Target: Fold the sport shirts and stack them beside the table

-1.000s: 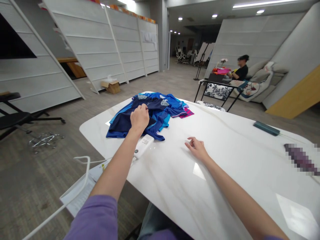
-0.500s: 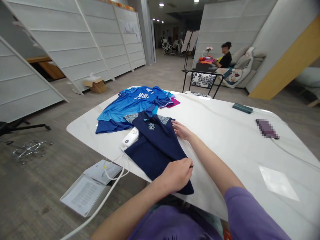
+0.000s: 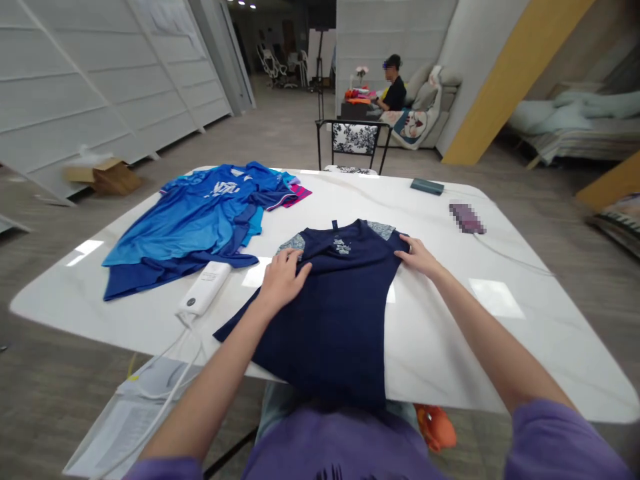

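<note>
A navy T-shirt [image 3: 340, 313] with grey patterned shoulders and a small pale print under the collar lies spread before me. Its hem hangs over the table's front edge. My left hand [image 3: 286, 279] rests on the sleeve at the left, fingers lying on the cloth and thumb held apart. At the opposite sleeve, my right hand [image 3: 419, 257] has the edge of the fabric between thumb and fingers. Left of the T-shirt lie several other garments, with a blue jersey [image 3: 200, 217] bearing white lettering on top.
A white power strip [image 3: 204, 290] with cables lies beside the jersey on the white table [image 3: 440, 347]. A dark green case [image 3: 427, 186] and a blurred phone [image 3: 466, 219] sit at the right. Beyond the table stands a chair [image 3: 355, 139]; a person [image 3: 395, 93] sits farther back.
The navy T-shirt has been turned and spread flatter, square to me. My left hand has moved from its lower edge up to the left sleeve. The view has swung right.
</note>
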Tool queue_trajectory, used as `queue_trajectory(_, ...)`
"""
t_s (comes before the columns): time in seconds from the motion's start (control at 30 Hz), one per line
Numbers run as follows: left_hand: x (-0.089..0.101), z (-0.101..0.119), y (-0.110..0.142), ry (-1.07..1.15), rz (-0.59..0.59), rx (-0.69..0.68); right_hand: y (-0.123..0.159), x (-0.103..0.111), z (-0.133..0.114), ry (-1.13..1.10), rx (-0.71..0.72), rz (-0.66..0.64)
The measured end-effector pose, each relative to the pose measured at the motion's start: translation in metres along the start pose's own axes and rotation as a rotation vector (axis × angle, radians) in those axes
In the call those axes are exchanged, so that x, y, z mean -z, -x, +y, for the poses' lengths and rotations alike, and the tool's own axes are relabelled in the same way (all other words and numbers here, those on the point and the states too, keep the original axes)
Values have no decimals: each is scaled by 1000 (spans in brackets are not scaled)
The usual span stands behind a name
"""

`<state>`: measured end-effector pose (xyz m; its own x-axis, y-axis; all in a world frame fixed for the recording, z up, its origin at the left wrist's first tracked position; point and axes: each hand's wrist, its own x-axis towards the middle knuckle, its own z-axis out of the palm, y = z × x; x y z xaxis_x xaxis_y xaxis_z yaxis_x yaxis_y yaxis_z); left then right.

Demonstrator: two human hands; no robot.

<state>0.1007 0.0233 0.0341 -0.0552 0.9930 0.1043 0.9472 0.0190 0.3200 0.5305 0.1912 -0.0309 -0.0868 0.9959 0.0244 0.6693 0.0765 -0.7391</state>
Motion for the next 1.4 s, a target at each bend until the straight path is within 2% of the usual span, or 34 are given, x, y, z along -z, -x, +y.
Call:
queue_trajectory(0.07, -20, -6, -48, -10, -48, -18, 11, 22, 14, 232, -28, 187)
queue_trajectory(0.13, -38, -1, -91, -15, -108, -65, 17, 24, 13, 351, -8, 232)
queue_trajectory(0.23, -59, 10, -145, -46, -208, -121, 12, 4, 4, 351, 51, 58)
queue_trajectory(0.3, -67, 11, -177, -72, -261, -151, -1, -13, 3, 333, 47, -36)
queue_trajectory(0.37, -69, 9, -209, -93, -293, -182, -23, -20, 7, 336, 43, -52)
queue_trajectory(0.47, -66, 3, -249, -112, -293, -207, -67, -10, 16, 371, 46, -58)
queue_trajectory(0.53, -61, 4, -263, -119, -251, -206, -91, 3, 15, 403, 41, -86)
queue_trajectory(0.6, -55, 8, -260, -122, -183, -194, -97, 11, 7, 420, 59, -73)
queue_trajectory(0.67, -51, 16, -236, -116, -113, -184, -73, 10, -9, 404, 120, -19)
queue_trajectory(0.73, -47, 22, -189, -101, -85, -216, -18, 1, -28, 352, 204, -12)
queue_trajectory(0.83, -46, 24, -91, -67, -94, -367, 98, -18, -49, 257, 315, -149)
queue_trajectory(0.9, -48, 17, -24, -42, -102, -427, 170, -27, -54, 224, 352, -238)
queue_trajectory(0.93, -51, 13, 7, -34, -104, -424, 198, -30, -53, 219, 368, -271)
queue_trajectory(1.0, -58, 6, 58, -24, -121, -391, 236, -29, -47, 217, 387, -302)
queue_trajectory(1.1, -67, 9, 114, -32, -140, -332, 257, -16, -35, 223, 390, -301)
queue_trajectory(1.2, -70, 24, 152, -43, -111, -304, 261, 2, -29, 241, 401, -345)
queue_trajectory(1.3, -65, 30, 175, -59, -56, -282, 258, 13, -35, 263, 421, -374)
queue_trajectory(1.4, -56, 18, 186, -78, -6, -203, 237, 10, -57, 245, 431, -312)
